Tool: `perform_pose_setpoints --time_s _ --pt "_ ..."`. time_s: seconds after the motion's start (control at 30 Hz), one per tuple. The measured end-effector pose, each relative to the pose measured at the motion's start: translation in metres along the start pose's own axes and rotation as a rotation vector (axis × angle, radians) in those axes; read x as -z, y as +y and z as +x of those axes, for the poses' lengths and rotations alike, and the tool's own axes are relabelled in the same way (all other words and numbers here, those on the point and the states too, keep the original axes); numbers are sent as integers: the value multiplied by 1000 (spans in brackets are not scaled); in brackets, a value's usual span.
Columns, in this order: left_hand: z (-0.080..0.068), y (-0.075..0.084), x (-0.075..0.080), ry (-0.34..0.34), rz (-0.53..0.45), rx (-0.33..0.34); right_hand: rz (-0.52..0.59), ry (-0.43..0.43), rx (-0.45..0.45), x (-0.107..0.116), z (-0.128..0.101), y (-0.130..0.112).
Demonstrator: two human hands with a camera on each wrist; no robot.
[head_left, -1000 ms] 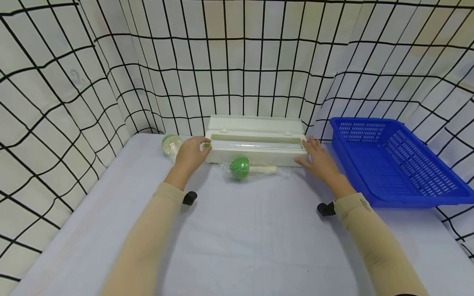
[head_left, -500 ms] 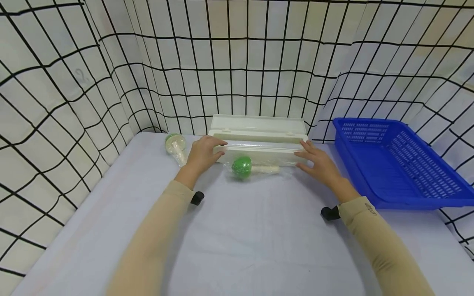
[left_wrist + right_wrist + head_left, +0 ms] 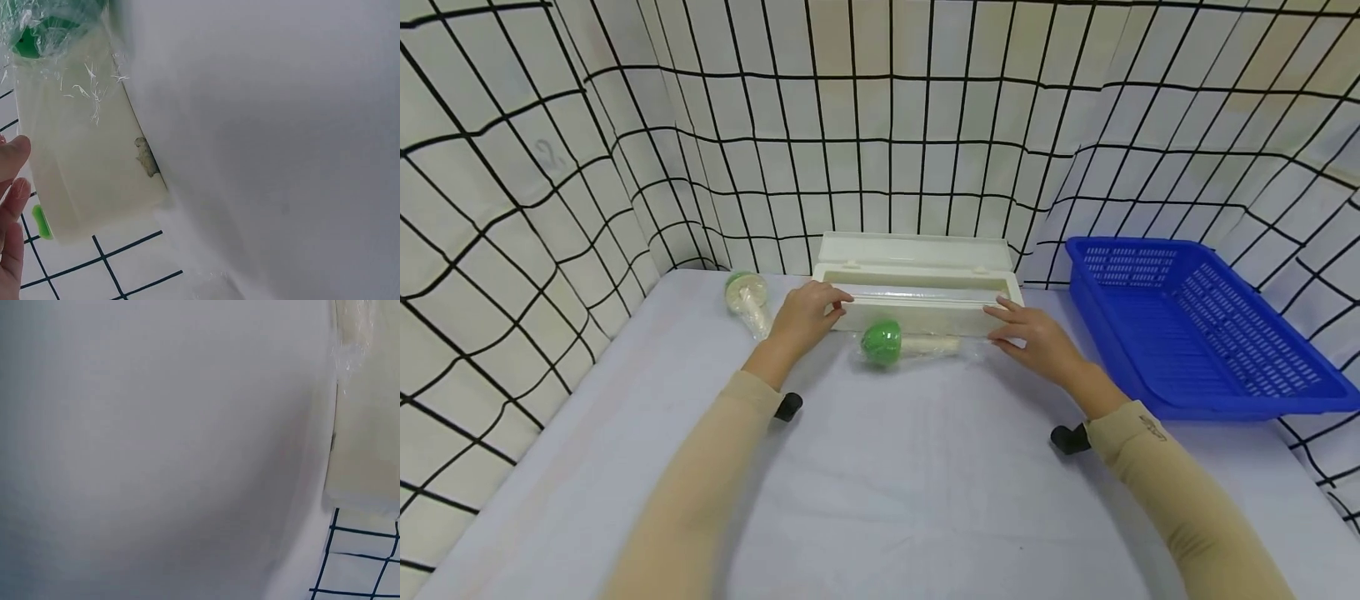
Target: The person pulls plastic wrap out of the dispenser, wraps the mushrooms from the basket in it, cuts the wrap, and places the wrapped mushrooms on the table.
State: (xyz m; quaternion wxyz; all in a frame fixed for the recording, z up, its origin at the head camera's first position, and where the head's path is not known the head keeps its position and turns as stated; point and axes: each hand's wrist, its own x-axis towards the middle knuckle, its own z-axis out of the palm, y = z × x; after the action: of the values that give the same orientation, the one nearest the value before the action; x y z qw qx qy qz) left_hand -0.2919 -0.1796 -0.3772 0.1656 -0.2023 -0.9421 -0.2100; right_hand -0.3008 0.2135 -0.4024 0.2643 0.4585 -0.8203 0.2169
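Both hands [image 3: 917,329] on cling-film box [image 3: 917,308] front edge | grip unclear | right wrist view shows no fingers

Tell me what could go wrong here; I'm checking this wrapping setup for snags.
The cling film stretched across the open dispenser box between the left hand and right hand might tear or bunch. The wrapped green toy lies right against the box's front, so film pulled forward could cling to it.
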Motion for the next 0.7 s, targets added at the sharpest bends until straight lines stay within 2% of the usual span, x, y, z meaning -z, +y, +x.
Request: perform_pose_setpoints --time_s 0.13,0.27,0.47,0.57,0.7 --pt "-6 0 7 -53 -65 33 41 0 25 1 -1 -7" --pt "-11 -2 10 -87 -98 65 103 -41 61 2 -4 -11" --pt "-15 -6 10 -68 -117 24 112 -134 54 6 -4 -16" --pt "-18 -7 10 -71 -137 6 104 -176 78 7 -1 -17" --pt "-21 -7 10 -125 -165 0 86 -242 115 6 3 -17"
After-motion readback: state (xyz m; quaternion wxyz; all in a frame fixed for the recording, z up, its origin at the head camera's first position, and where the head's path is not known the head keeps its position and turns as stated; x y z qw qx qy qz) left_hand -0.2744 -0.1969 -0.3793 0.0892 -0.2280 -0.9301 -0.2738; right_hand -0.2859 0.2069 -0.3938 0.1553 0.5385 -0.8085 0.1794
